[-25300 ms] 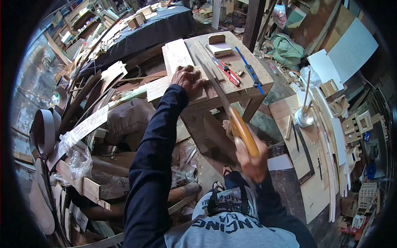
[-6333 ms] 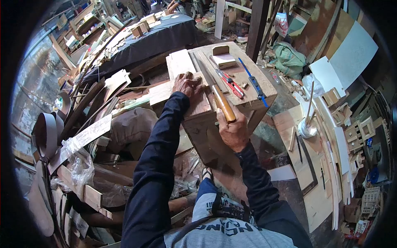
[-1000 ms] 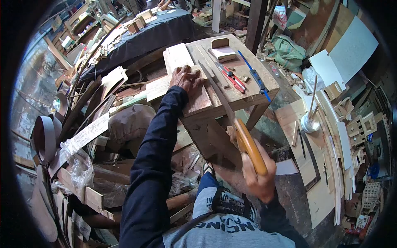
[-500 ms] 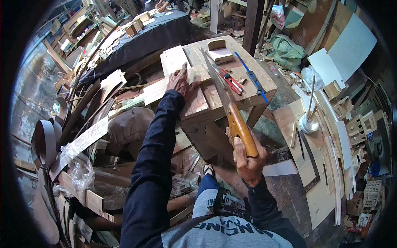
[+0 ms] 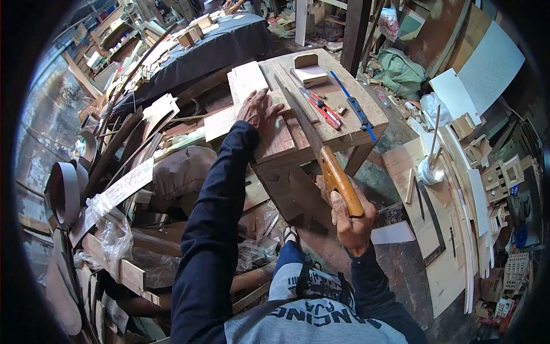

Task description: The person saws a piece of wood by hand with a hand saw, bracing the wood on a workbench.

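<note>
My left hand (image 5: 260, 109) lies over a pale wooden strip (image 5: 222, 122) on the workbench, fingers bent slightly and thumb stretched to the right. Beneath that strip is a wider reddish board (image 5: 275, 141), and a whitish board (image 5: 248, 79) extends beyond my fingers. In my right hand (image 5: 353, 221) is a handsaw, gripped by its orange-brown wooden handle (image 5: 342, 182). Its blade (image 5: 306, 123) slants away over the bench, right beside the boards. To the blade's right lie a red cutter knife (image 5: 325, 112) and a blue bar-shaped tool (image 5: 354, 109).
A small wooden piece with a raised back (image 5: 309, 71) sits at the bench's (image 5: 366, 114) far side. Scrap wood and plastic wrap (image 5: 112, 226) crowd the left. Boards (image 5: 418, 172) lie to the right. Another person's hand (image 5: 232, 8) shows beyond the dark-covered table (image 5: 229, 43).
My left fingers have drawn back and bent, where the index finger pointed forward along the board before. The saw has shifted slightly in my right hand's grip, and the whole view has moved a little.
</note>
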`<move>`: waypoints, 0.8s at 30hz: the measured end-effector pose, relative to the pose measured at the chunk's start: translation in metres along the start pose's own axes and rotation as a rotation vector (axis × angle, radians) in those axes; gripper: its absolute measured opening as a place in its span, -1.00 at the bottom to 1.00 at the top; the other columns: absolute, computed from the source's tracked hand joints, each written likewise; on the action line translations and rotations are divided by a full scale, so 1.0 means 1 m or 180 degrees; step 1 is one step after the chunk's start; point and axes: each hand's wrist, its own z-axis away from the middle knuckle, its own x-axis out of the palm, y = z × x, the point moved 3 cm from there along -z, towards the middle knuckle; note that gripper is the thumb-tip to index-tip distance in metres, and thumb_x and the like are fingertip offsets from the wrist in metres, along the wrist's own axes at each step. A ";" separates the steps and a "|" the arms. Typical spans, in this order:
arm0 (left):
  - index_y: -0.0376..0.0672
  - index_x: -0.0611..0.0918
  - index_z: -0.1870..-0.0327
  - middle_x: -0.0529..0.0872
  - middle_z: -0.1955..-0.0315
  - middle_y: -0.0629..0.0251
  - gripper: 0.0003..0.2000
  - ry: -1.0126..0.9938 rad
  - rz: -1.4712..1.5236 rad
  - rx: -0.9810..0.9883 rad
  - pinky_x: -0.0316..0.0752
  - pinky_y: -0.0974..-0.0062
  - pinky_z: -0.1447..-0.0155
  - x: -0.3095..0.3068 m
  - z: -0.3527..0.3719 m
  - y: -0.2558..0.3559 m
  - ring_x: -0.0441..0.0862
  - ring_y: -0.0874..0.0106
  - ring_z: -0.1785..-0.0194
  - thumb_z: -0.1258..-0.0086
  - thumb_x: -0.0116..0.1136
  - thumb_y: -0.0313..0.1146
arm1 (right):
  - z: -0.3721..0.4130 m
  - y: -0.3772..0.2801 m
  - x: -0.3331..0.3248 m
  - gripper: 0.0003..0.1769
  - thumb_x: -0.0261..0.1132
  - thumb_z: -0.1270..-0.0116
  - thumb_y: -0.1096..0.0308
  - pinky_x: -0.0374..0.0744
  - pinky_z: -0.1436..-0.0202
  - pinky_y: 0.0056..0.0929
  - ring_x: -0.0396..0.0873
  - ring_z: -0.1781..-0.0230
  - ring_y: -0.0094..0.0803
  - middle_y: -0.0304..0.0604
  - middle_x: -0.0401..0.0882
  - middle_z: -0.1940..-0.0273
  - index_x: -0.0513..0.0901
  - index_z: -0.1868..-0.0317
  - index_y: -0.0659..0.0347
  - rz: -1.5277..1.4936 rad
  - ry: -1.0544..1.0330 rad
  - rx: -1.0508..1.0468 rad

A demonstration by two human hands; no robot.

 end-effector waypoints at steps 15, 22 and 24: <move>0.03 0.60 -0.30 0.46 -0.42 0.19 -0.38 -0.0357 -0.0446 -0.0305 0.16 -0.11 -0.52 0.011 -0.009 -0.019 0.34 0.03 -0.47 -0.31 0.19 0.21 | -0.002 -0.005 -0.003 -0.56 0.28 -0.42 0.36 0.68 0.09 -0.29 0.77 0.14 -0.12 0.19 0.71 0.09 0.56 -0.22 0.45 0.0089 -0.0035 -0.0072; 0.01 0.53 -0.39 0.35 -0.50 0.17 -0.26 -0.0761 -0.0660 -0.0281 0.01 -0.20 -0.55 -0.002 -0.002 -0.006 0.16 0.06 -0.58 -0.32 0.15 0.33 | 0.001 -0.004 -0.008 -0.53 0.30 -0.40 0.37 0.69 0.15 -0.29 0.78 0.20 -0.07 0.25 0.70 0.12 0.54 -0.21 0.52 0.0103 -0.0081 -0.0180; 0.00 0.54 -0.38 0.37 -0.48 0.17 -0.28 -0.0737 -0.0624 -0.0275 0.05 -0.18 -0.54 -0.002 -0.002 -0.003 0.19 0.06 -0.57 -0.32 0.17 0.30 | 0.005 -0.005 -0.010 -0.51 0.30 -0.40 0.37 0.69 0.18 -0.30 0.78 0.23 -0.06 0.26 0.70 0.12 0.53 -0.23 0.53 0.0058 -0.0100 -0.0172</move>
